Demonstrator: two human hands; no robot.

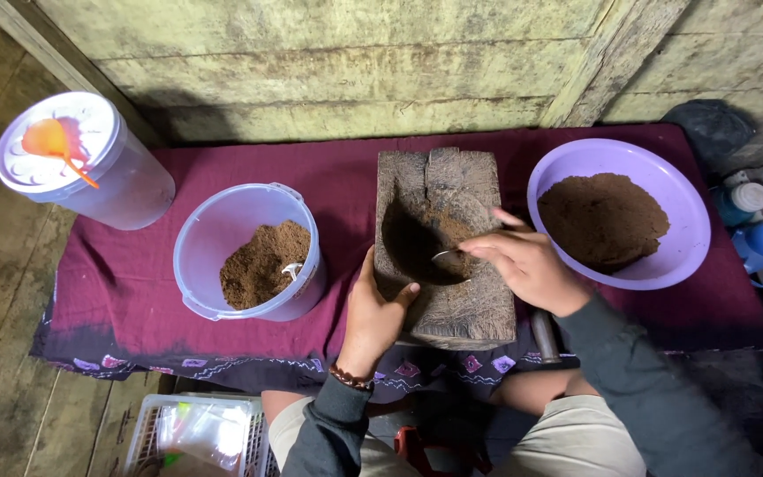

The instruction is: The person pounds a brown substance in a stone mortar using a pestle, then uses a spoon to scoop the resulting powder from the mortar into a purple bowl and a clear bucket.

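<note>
Scraping inside a rough, weathered wooden mortar block (448,252) at the centre of the table, its hollow holding dark brown, crumbly powder. Right hand (527,265) pinching the handle of a small metal spoon (446,255), fingers pressed together, bowl of the spoon dipping into the hollow. Left hand (374,311) bracing the block's near-left edge at 7 o'clock, fingers pressed against the wood, thumb resting on top. Covering the table, a maroon cloth (134,283) with a patterned hem. Backing it all, a wall of worn, yellow-green planks (328,71). Sitting at 9 o'clock of the block, a pale lilac plastic bucket (249,252) part-filled with the same brown powder. Lying at 3 o'clock, a wide purple plastic bowl (620,212) heaped with powder. Standing at 10 o'clock, a lidded translucent container (81,163).
</note>
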